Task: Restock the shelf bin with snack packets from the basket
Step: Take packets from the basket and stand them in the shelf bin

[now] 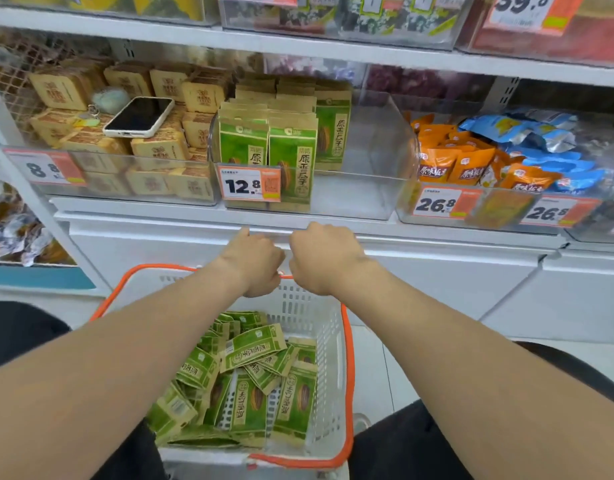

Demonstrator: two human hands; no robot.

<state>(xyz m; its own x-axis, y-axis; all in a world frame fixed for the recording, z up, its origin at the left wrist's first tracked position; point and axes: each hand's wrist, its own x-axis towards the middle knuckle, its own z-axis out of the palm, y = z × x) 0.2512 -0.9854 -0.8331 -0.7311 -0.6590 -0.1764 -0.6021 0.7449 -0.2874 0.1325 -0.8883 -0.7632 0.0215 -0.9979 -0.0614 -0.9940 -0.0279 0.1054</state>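
The basket [328, 341] sits low and close in front of the person, directly under the shelf bin [361, 195], so that each lift is short and straight up; the loose snack packets [251, 351] lie in a jumbled heap on its floor, green faces turned every way, none in hand; the left hand [255, 263] and right hand [324, 261] sit side by side at the far edge of the basket, backs to the camera, fingers curled under and close together; they appear to grip the orange rim [348, 375] where it passes between them, though the fingertips are hidden, so I cannot tell how firm that hold is; such a hold would suit steadying or shifting the basket rather than picking; in the bin, the stocked packets [291, 150] stand upright in rows against the left wall, faces forward behind the price tag [249, 183], which leaves the right half bare and shows where new stock belongs; a phone [139, 116] rests on the tan packets [160, 150] in the neighbouring bin, parked there presumably to free both hands; restocking looks barely begun, since the heap below is large.
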